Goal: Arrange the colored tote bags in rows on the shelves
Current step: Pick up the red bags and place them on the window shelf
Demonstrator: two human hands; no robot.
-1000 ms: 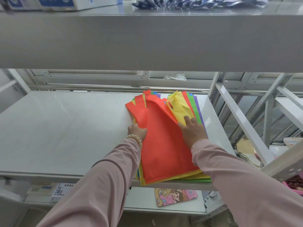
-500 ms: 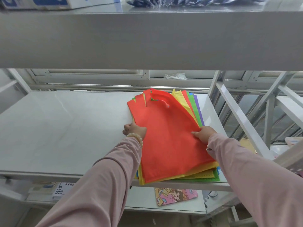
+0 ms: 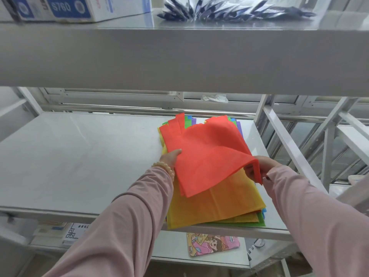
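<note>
Head camera, nearest first: what are the two hands doing with that bag?

— The right hand (image 3: 259,166) pinches the near right corner of the red tote bag (image 3: 207,152), which is folded over its fingers and raised off the pile. The left hand (image 3: 169,158), with a bead bracelet (image 3: 165,166) at the wrist, grips the bag's left edge, fingers tucked beneath.

— Why hold both sides?

— My guess is that the fabric is thin and floppy. Held at two edges, it can peel away flat without dragging the yellow bag (image 3: 215,200) under it.

— Where are the other bags?

— They lie in one stack (image 3: 245,217) at the right end of the middle shelf (image 3: 79,156), with their near edges at its front lip. A green bag (image 3: 262,221) shows at the bottom and a purple bag (image 3: 239,125) peeks out at the back. I judge the rows would run leftward along this shelf, and none is laid out yet.

— Is there any writing?

— On the lower shelf (image 3: 169,254) there is a cartoon-printed pouch (image 3: 212,243) and a white box (image 3: 74,232) with black characters too small to read. Farthest off, on the upper shelf (image 3: 179,56), a white-and-blue carton (image 3: 60,7) reads "S760". To its right lie fanned silvery-blue packets (image 3: 229,9), and their print is unreadable.
</note>
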